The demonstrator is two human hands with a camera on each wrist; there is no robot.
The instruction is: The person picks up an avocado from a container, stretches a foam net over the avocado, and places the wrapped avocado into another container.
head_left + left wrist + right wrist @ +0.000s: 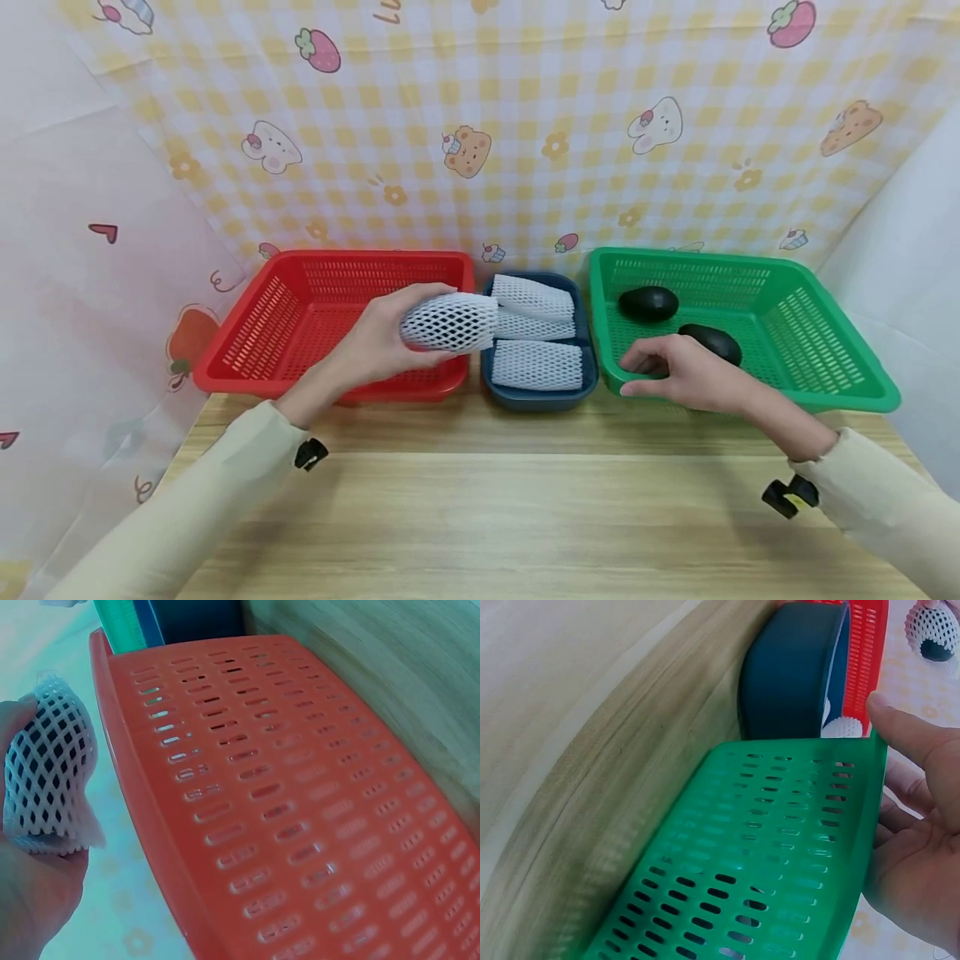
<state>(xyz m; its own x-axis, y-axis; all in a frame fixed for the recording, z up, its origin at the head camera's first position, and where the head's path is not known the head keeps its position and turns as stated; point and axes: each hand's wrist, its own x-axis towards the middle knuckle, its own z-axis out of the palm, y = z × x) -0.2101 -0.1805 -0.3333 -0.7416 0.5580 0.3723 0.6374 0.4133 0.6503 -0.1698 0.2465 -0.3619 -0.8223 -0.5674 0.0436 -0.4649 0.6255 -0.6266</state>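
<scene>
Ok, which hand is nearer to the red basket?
Left. The left hand appears above the right part of the red basket, holding a net-covered item; the right hand is past the dark blue tray, at the near left corner of the green basket.

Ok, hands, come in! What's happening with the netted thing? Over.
Left hand holding white-netted dark object near red basket. Right hand loosely curled at near rim of green basket, touch unclear. Nothing seemingly in the way.

Left basket (375, 271) was super red, right basket (813, 342) bright green, tub (540, 402) navy; foam net sleeves (537, 364) were white diamond mesh, fruits (648, 303) basically black, backdrop cloth (555, 92) yellow-and-white gingham.
</scene>
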